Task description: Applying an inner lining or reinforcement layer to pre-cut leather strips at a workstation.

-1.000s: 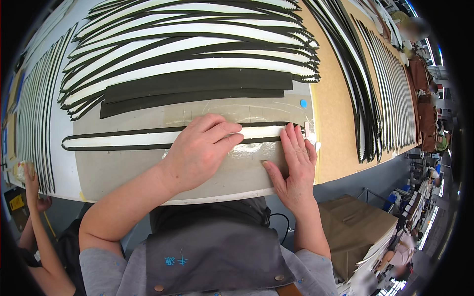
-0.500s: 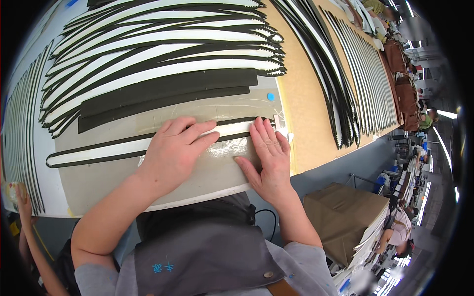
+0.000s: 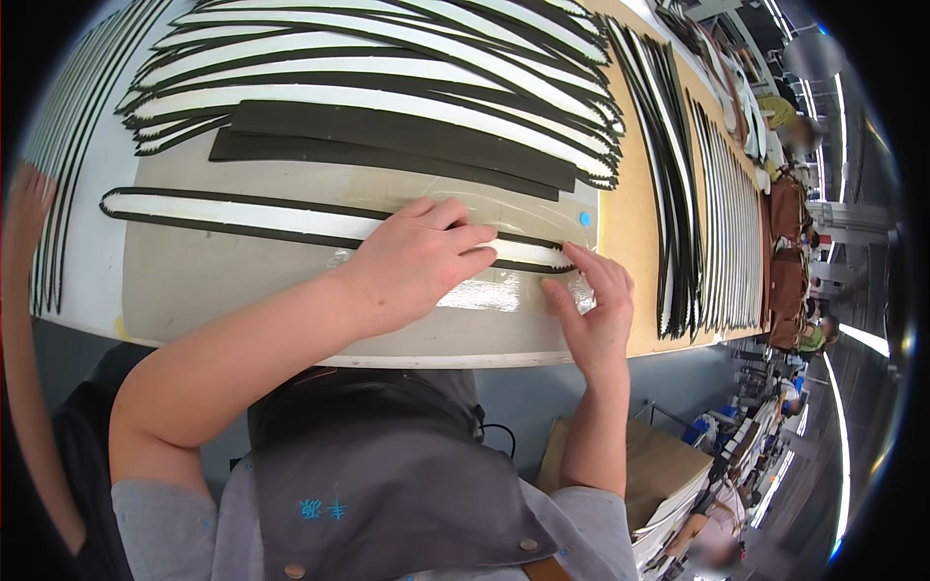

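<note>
A long white strip with black edges (image 3: 281,217) lies across the grey mat (image 3: 213,290), rounded at its left end and toothed along the black edge at its right end. My left hand (image 3: 417,257) rests over the right half of the strip, its fingers slightly apart and pressing on top. At the strip's right tip is my right hand (image 3: 599,305). Its forefinger touches the tip and its thumb stands apart below, with the toothed end between them. Beyond the strip lie flat black strips (image 3: 387,145), overlapping each other.
Behind are heaped black-edged white strips (image 3: 368,58). More strips (image 3: 668,194) lie in a bundle on brown board at the right. A blue disc (image 3: 585,220) sits near the mat's right edge. Another person's hand (image 3: 31,194) touches strips at far left.
My right hand has gone from lying flat over the strip's right end to touching its tip with the forefinger. My left hand stays on the strip. The whole view has shifted and turned.
</note>
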The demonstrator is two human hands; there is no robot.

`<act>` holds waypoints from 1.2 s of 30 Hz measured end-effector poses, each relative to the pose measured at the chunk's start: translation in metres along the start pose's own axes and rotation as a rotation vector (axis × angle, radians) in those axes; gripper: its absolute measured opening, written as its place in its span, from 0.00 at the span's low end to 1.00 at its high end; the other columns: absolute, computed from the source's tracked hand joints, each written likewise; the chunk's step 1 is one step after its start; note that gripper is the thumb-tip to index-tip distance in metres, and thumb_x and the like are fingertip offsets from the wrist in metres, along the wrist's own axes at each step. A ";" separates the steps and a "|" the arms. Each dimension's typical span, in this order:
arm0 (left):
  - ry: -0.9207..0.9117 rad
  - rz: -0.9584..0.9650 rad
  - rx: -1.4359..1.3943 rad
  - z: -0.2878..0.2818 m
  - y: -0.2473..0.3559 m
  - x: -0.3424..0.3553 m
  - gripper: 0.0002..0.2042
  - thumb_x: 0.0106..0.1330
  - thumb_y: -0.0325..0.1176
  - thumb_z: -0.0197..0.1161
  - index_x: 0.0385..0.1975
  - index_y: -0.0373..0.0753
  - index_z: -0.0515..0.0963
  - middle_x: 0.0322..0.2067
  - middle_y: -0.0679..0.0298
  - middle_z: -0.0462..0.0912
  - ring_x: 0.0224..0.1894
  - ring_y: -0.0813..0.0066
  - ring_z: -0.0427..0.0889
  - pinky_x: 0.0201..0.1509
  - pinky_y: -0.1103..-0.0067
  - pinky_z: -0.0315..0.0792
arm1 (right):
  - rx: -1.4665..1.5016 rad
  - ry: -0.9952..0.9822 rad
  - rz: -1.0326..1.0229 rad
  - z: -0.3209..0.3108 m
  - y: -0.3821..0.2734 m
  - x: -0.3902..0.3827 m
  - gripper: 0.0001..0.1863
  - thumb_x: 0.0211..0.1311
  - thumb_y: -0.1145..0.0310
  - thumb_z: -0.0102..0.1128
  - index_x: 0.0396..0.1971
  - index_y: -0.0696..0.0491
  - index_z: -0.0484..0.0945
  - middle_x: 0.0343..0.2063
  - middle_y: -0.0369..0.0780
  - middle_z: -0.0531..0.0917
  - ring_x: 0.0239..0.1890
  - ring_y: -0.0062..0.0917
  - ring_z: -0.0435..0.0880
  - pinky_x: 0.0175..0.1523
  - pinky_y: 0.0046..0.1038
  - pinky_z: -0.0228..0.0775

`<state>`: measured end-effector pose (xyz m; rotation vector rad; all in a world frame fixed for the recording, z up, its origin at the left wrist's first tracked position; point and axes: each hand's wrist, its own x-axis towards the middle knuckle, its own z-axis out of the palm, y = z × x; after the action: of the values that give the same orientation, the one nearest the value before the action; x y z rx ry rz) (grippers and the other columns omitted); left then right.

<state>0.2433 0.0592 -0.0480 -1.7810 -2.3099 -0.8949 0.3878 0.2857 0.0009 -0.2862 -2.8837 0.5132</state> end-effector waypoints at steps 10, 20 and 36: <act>-0.035 0.008 0.019 0.001 0.001 0.002 0.19 0.55 0.27 0.64 0.49 0.43 0.82 0.55 0.71 0.80 0.53 0.68 0.76 0.58 0.70 0.73 | -0.079 -0.202 -0.003 -0.018 0.000 0.036 0.19 0.52 0.67 0.76 0.45 0.51 0.85 0.41 0.38 0.86 0.46 0.36 0.82 0.59 0.37 0.67; 0.007 0.031 0.058 0.000 0.000 0.001 0.17 0.55 0.25 0.62 0.46 0.42 0.84 0.54 0.69 0.83 0.52 0.66 0.77 0.56 0.70 0.74 | 0.195 -0.025 0.002 -0.024 0.035 0.043 0.09 0.65 0.78 0.61 0.42 0.55 0.87 0.38 0.43 0.90 0.42 0.39 0.87 0.49 0.36 0.77; -0.048 0.002 0.073 -0.006 0.005 0.004 0.19 0.55 0.23 0.62 0.48 0.42 0.84 0.55 0.68 0.82 0.52 0.65 0.76 0.58 0.69 0.72 | 0.252 -0.166 0.128 -0.020 0.032 0.047 0.09 0.65 0.78 0.66 0.44 0.59 0.87 0.35 0.39 0.88 0.39 0.22 0.85 0.47 0.25 0.76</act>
<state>0.2449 0.0601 -0.0396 -1.7941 -2.3372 -0.7655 0.3518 0.3321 0.0154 -0.4058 -2.9263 0.9563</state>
